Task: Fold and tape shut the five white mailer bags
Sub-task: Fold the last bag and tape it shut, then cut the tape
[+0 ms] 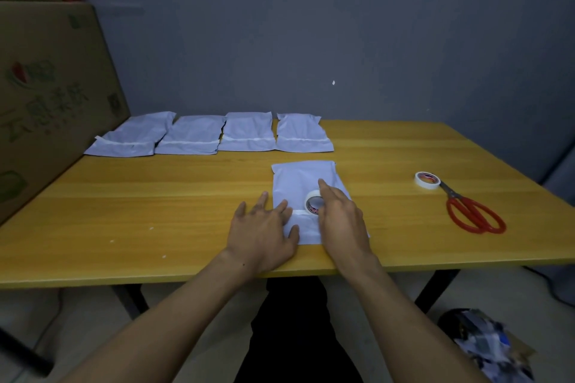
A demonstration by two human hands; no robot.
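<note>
A white mailer bag [303, 179] lies near the front of the wooden table [155, 196], its lower flap folded up with a strip of white tape [300, 212] along the fold. My left hand [264, 230] presses flat on the bag's left side, fingers spread. My right hand [340, 214] holds a roll of white tape [314, 203] upright on the bag at the strip's end. Several more white mailer bags [208, 134] lie in a row at the table's back, each folded with a tape strip across it.
A second tape roll [427, 179] lies flat at the right, with red-handled scissors [473, 211] beside it. A large cardboard box [46, 96] stands against the table's left edge. A grey wall is behind. A patterned bag [485, 345] sits on the floor at right.
</note>
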